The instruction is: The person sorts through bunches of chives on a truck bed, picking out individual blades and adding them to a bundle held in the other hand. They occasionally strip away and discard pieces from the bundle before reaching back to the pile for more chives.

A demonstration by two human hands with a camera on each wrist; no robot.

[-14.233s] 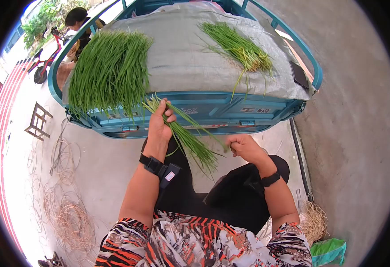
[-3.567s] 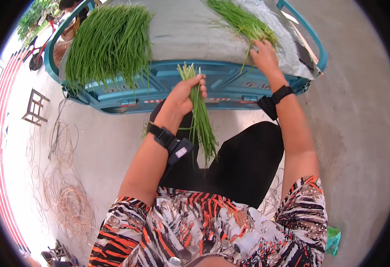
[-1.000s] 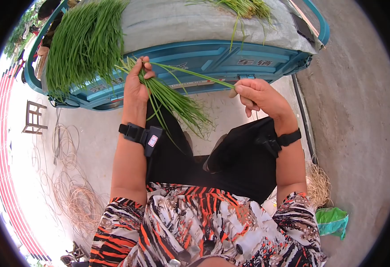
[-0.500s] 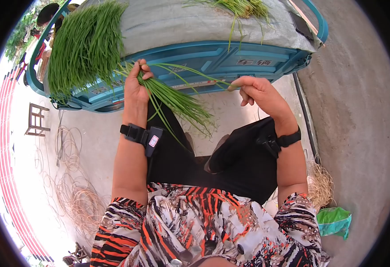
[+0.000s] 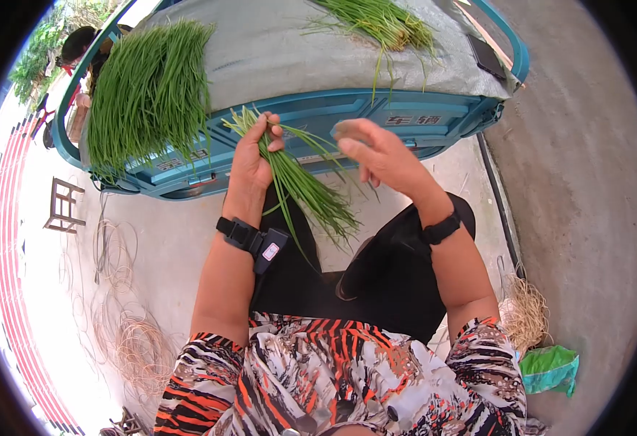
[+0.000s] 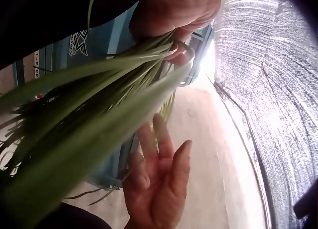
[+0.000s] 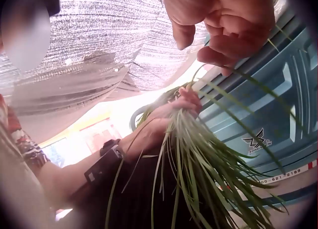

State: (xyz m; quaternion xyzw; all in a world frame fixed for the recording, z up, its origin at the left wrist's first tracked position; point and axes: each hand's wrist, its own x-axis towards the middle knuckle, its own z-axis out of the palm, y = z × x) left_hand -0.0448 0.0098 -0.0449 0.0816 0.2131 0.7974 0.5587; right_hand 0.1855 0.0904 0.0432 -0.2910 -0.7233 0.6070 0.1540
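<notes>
My left hand [image 5: 258, 149] grips a bunch of green chives [image 5: 307, 192] near its pale root ends, and the leafy ends hang down to the right over my knees. A few stalks stick out from the bunch toward my right hand [image 5: 384, 156], which is raised just right of it with fingers parted and loosely bent. In the left wrist view the right hand [image 6: 159, 184] shows its palm, thumb held apart; a thin blade passes by its fingers. The right wrist view shows the left hand [image 7: 171, 112] around the bunch [image 7: 198, 164].
A large pile of chives [image 5: 151, 94] lies at the left on the grey cover [image 5: 275, 58] of a blue cart [image 5: 318, 116]. A smaller heap [image 5: 387, 25] and a phone [image 5: 485, 57] lie at the right. A stool frame [image 5: 64, 207] and coiled strands [image 5: 140, 349] are on the floor.
The right hand was at the smaller heap, then pulled a few stalks taut from the bunch; now its fingers have parted and the stalks are loose. The left hand keeps its grip.
</notes>
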